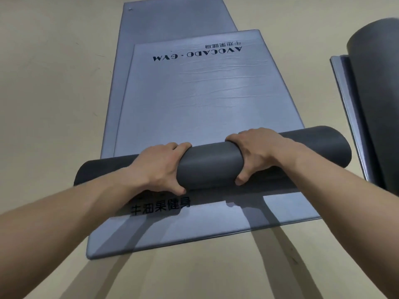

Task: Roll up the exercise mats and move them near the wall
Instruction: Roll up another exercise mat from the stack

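Observation:
A grey exercise mat [205,93] printed "AVOCADO GYM" lies flat ahead of me, its near end wound into a dark grey roll [210,162] lying crosswise. My left hand [160,169] grips the roll left of centre, fingers over the top and thumb underneath. My right hand [251,153] grips it right of centre in the same way. Beneath it lies a second flat grey mat [216,229], whose near end sticks out towards me and shows black printed characters.
A third flat mat [172,18] extends away at the top. At the right edge a dark rolled mat [375,83] lies on another flat mat [341,83]. Beige floor [54,93] surrounds the mats on all sides.

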A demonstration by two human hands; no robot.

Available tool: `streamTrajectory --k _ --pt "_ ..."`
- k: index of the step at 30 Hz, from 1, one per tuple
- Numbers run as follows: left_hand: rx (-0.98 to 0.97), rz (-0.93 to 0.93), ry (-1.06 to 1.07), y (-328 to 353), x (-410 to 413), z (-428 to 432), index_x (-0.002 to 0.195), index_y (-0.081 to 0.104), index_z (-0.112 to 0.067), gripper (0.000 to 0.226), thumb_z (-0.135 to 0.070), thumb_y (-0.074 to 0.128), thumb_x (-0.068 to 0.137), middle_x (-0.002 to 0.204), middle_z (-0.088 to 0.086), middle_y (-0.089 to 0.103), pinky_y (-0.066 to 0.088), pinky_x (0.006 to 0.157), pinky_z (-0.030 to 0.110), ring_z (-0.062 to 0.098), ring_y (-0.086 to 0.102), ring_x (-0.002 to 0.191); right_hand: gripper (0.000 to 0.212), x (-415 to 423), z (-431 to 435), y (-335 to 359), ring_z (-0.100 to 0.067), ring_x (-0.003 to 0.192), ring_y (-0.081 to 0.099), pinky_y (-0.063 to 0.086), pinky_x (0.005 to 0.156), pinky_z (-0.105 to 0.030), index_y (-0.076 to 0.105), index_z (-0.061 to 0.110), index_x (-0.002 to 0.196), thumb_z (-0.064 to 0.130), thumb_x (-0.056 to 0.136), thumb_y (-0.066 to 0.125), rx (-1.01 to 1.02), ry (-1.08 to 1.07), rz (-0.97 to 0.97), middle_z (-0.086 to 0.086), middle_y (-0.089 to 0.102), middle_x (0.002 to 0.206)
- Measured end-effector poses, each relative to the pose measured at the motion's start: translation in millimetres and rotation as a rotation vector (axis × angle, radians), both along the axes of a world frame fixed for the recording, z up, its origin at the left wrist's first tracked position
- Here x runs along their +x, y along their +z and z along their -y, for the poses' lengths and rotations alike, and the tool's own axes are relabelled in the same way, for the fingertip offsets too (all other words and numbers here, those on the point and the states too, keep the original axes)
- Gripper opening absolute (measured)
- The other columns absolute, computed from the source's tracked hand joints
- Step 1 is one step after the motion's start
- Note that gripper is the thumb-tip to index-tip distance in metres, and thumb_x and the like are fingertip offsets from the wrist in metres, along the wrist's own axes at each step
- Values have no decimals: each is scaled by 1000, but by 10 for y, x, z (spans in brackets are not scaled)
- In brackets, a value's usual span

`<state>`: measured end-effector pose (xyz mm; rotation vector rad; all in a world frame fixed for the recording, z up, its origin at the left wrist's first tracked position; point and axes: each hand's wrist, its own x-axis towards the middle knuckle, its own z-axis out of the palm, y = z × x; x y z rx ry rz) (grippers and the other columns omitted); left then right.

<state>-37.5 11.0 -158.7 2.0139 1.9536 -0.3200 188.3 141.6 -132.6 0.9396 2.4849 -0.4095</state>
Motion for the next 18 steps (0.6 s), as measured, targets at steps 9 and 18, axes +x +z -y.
streamTrajectory --k 9,18 --pt "-266 162 15 58 -86 -111 149 28 -39 117 -71 86 53 129 -11 58 47 91 35 19 58 112 111 397 617 -403 -34 115 58 43 99 -51 45 19 143 65 49 81 469 43 -233 -8 58 132" --pt "114 -70 6 -42 97 34 150 26 -29 118 -79 75 54 133 -3 54 51 92 41 24 58 110 122 113 157 -156 -27 124 54 42 105 -46 30 35 153 82 51 77 267 25 -103 3 53 142"
